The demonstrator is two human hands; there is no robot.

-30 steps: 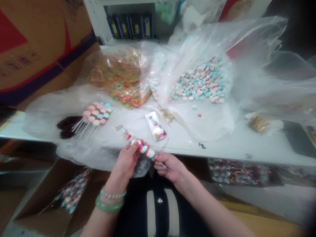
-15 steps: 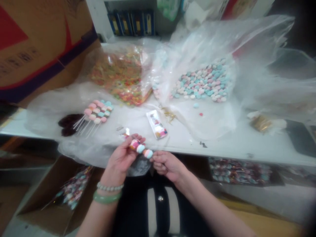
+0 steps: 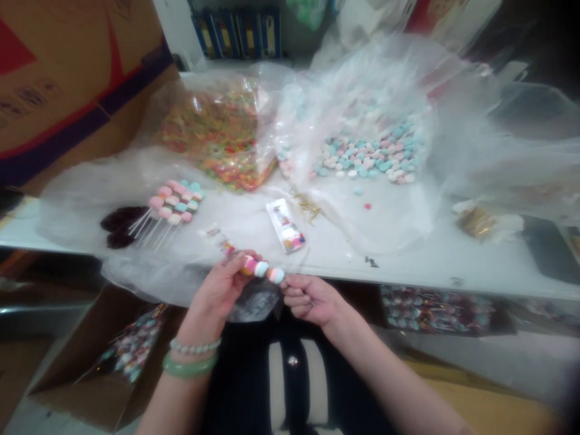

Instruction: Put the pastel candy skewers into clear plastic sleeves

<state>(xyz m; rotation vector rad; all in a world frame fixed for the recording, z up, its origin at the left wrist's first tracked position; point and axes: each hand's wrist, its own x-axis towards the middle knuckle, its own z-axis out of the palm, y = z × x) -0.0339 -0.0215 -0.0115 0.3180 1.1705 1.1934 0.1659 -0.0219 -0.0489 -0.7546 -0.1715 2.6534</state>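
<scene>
A skewer of pink, white and blue candies (image 3: 261, 269) spans the gap between my two hands, over the table's front edge. My left hand (image 3: 228, 278), with green bracelets at the wrist, grips a printed clear wrapper at the skewer's far end. The wrapper's top sticks out beyond the fingers. My right hand (image 3: 312, 296) is closed at the other end, where the stick is mostly hidden by the fingers. Just beyond the hands lies a stack of printed wrappers (image 3: 286, 226), with gold twist ties (image 3: 309, 205) beside it.
Several candy skewers (image 3: 176, 202) lie at the left near a dark bundle (image 3: 122, 225). Behind are a bag of gummies (image 3: 217, 133) and a bag of pastel candies (image 3: 371, 151). Below the table, an open carton (image 3: 86, 362) holds finished-looking skewers. A large carton (image 3: 67, 78) stands back left.
The skewer has tilted flatter and more of the wrapper's top shows past my left fingers. My right hand has shifted slightly right. The view has moved a little.
</scene>
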